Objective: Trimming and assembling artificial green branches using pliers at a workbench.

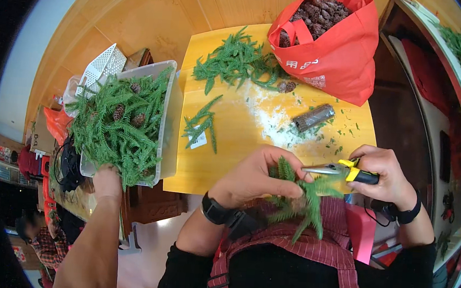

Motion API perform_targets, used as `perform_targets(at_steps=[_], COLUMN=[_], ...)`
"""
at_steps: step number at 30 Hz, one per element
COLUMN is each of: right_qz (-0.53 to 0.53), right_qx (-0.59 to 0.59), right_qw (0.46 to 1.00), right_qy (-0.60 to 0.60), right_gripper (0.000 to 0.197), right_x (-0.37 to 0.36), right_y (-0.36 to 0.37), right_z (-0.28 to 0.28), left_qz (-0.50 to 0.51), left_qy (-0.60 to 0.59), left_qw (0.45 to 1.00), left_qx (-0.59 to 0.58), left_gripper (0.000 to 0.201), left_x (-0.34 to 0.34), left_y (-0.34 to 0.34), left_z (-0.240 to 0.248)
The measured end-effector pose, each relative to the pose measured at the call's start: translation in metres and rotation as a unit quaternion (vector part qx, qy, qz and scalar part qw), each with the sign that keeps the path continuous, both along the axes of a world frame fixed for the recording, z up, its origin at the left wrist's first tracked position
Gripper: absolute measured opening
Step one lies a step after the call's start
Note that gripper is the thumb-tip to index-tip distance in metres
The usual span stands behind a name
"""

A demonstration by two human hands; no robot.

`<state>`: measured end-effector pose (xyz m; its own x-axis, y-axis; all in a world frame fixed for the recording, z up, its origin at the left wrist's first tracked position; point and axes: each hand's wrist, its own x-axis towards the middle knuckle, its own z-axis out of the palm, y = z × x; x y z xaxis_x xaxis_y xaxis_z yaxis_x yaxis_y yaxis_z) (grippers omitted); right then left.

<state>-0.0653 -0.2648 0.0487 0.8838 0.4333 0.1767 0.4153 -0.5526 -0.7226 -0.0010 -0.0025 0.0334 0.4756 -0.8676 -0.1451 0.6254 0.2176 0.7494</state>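
Note:
My left hand [258,176] pinches a green artificial pine sprig [311,202] near the front edge of the yellow table, above my lap. My right hand [388,170] is closed around the yellow-and-black handles of a pair of pliers [363,176]. Their metal jaws point left and lie beside my left fingertips, over the top of the sprig. Whether the jaws grip anything is too small to tell. A brownish part, perhaps a pine cone, is partly hidden among the sprig's needles.
A clear plastic bin [167,133] heaped with pine sprigs and cones stands left; another person's hand [107,180] touches its near side. A red bag [339,66] full of pine cones stands at the back right. White powder [275,120], a dark wrapped roll [314,117] and loose sprigs [231,60] lie on the table.

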Motion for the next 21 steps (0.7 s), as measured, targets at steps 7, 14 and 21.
perform_targets(at_steps=[7, 14, 21], right_qz=[-0.126, -0.017, -0.009], right_qx=[-0.115, -0.016, 0.006], right_qw=[0.985, 0.999, 0.998], right_qy=[0.029, -0.037, -0.063], right_gripper=[0.019, 0.020, 0.016], right_x=[-0.014, -0.009, -0.006], right_y=[0.014, 0.001, 0.002], right_z=[0.013, -0.007, -0.013], left_qz=[0.220, 0.049, -0.021], left_qy=[-0.559, -0.117, 0.008], left_qw=[0.759, 0.990, 0.997], left_qx=[0.251, 0.063, -0.077], left_gripper=[0.023, 0.023, 0.027], left_x=[-0.009, -0.007, -0.004], left_y=[-0.005, 0.007, 0.006], left_z=[0.004, -0.005, -0.020])
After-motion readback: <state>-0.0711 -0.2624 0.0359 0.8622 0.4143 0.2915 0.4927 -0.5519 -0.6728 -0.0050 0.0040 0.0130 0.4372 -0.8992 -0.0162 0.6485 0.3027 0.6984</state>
